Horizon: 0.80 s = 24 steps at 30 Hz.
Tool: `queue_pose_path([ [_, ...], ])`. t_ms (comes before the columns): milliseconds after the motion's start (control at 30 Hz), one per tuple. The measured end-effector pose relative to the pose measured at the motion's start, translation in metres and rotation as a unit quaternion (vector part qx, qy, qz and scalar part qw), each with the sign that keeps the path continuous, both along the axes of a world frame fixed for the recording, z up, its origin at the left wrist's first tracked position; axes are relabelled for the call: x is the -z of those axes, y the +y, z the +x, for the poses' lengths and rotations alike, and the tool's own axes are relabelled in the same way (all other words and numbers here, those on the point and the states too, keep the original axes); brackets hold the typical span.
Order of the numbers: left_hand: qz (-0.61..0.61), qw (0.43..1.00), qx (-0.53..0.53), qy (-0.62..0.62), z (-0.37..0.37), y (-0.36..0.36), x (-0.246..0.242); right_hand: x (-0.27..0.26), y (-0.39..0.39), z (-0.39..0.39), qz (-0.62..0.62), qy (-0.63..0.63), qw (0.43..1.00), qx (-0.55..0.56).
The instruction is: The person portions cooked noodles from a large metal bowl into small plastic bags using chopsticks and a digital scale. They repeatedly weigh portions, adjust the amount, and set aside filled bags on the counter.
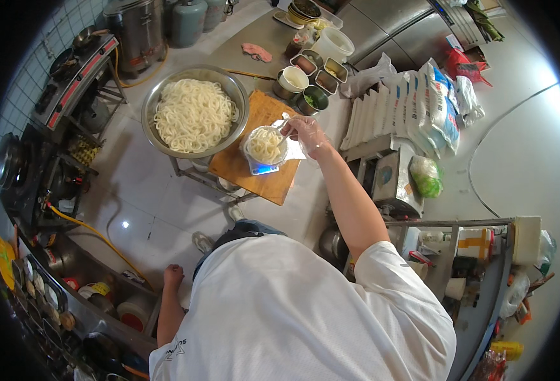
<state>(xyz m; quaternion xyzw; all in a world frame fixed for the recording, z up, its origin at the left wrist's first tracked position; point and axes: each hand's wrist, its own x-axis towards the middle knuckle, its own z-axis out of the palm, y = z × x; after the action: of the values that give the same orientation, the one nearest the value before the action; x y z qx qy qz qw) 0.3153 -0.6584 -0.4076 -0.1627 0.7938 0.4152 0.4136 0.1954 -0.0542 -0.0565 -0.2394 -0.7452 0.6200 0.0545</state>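
My right hand point(306, 135), in a clear plastic glove, grips a thin pale utensil, perhaps tongs, at the right edge of a small bowl point(283, 155) of white noodles point(264, 145). A clear film seems to line this bowl. Beneath it sits a scale with a lit blue display point(264, 169), on a wooden board point(280, 183). Left of the board, a large steel basin point(147, 112) holds a heap of thick white noodles point(194, 114). Down by my side hangs my left hand point(173, 275), bare, its fingers curled and nothing visible in them.
Beyond the board stand metal containers, one with chopped greens point(312, 101), and a white tub point(334, 43). A pink cloth point(256, 52) lies on the steel table point(232, 45). Stacked white sacks point(403, 105) are at right, a gas stove point(75, 81) at left. A yellow hose point(99, 243) crosses the floor.
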Motion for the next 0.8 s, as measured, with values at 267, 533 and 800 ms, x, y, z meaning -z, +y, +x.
queue_pose_path([
  [267, -0.001, 0.992, -0.125, 0.037, 0.024, -0.013, -0.002, 0.043, 0.016, -0.010, -0.301, -0.001, 0.952, 0.056],
  [533, -0.038, 0.992, -0.098, 0.076, 0.047, 0.097, -0.065, 0.100, 0.038, -0.021, 0.167, -0.041, 0.974, -0.147],
  [800, 0.028, 0.979, -0.175, 0.099, 0.023, 0.169, -0.075, 0.045, 0.058, -0.026, -0.045, -0.152, 0.972, -0.171],
])
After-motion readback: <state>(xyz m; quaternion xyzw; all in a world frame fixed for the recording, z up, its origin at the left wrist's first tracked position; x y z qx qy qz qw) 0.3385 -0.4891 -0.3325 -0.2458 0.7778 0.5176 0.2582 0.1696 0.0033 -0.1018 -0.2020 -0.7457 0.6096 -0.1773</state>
